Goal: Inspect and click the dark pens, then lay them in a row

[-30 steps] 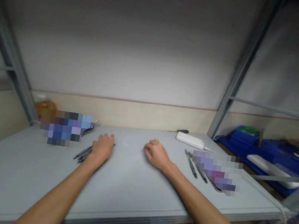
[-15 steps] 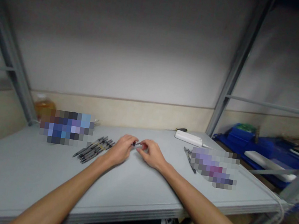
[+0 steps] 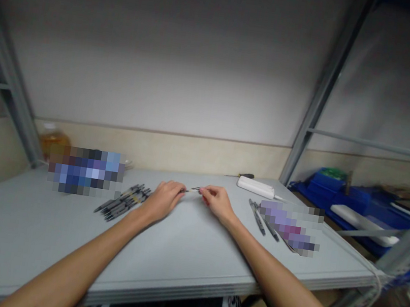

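Observation:
My left hand (image 3: 163, 200) pinches one end of a thin pen (image 3: 192, 190) just above the grey table. The fingers of my right hand (image 3: 217, 204) close on its other end. Between the fingertips a slim dark and pale stretch of the pen shows, too small to tell whether it is one piece or parts. To the left of my left hand lies a row of grey and black pens (image 3: 120, 203), side by side and slanted. Two more pens (image 3: 257, 218) rest on the table to the right of my right hand.
A blurred purple item (image 3: 283, 224) lies beside the right-hand pens. Behind it are a white power strip (image 3: 256, 187) with a cable and a screwdriver (image 3: 245, 175). At the back left stand a blurred blue package (image 3: 88, 174) and an amber bottle (image 3: 51, 138). Metal posts (image 3: 319, 93) frame the table.
My hands have drawn slightly apart, so more of the pen shows between them. The view has shifted a little, and the two pens at right show more plainly.

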Demonstrator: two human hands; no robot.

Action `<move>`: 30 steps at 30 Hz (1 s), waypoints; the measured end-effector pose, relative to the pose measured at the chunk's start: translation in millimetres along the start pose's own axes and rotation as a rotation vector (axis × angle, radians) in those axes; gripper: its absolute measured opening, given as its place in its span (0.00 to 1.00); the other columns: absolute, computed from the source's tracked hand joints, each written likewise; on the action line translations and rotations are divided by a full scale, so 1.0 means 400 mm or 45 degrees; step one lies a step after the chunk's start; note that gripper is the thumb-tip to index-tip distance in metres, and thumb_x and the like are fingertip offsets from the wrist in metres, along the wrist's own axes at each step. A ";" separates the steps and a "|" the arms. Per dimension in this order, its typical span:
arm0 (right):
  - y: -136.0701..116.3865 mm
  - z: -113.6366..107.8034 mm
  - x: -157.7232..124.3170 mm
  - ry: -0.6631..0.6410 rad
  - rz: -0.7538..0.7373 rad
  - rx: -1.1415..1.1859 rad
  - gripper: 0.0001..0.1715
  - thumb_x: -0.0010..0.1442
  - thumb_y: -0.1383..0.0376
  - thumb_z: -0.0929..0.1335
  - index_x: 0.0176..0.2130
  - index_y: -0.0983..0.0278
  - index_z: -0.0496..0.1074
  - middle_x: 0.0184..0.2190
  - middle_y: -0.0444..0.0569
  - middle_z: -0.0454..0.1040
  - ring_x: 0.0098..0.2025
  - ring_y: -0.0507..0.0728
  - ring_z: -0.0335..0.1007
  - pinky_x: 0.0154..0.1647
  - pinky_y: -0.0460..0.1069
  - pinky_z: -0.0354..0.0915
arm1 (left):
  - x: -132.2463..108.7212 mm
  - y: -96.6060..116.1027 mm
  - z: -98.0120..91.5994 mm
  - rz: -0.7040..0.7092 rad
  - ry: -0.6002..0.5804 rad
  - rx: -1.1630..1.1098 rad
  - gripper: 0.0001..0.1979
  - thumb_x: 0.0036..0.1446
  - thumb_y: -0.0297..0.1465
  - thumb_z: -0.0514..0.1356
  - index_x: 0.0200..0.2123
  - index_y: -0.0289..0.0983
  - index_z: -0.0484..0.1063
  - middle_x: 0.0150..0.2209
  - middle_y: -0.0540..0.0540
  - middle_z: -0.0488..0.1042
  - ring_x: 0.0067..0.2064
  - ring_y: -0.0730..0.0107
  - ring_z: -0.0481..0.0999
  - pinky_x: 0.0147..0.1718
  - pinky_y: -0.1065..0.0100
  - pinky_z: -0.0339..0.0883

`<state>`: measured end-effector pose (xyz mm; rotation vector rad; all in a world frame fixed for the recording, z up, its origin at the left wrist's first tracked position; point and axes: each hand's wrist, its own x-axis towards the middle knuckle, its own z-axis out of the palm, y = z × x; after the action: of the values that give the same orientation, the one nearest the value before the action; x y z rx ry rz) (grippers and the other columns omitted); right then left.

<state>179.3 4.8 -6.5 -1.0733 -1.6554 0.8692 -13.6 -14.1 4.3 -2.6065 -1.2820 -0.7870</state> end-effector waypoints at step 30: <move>-0.027 -0.069 -0.044 -0.407 -0.222 -0.334 0.17 0.55 0.58 0.64 0.25 0.69 0.72 0.16 0.39 0.54 0.21 0.47 0.47 0.22 0.45 0.44 | -0.007 -0.005 0.026 0.063 -0.297 0.168 0.14 0.63 0.34 0.41 0.33 0.36 0.63 0.26 0.45 0.71 0.29 0.66 0.71 0.28 0.69 0.59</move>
<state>205.8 -13.6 5.7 -0.9799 -2.1437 0.7516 -12.3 -11.3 -6.3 -2.6715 -1.2703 -0.3849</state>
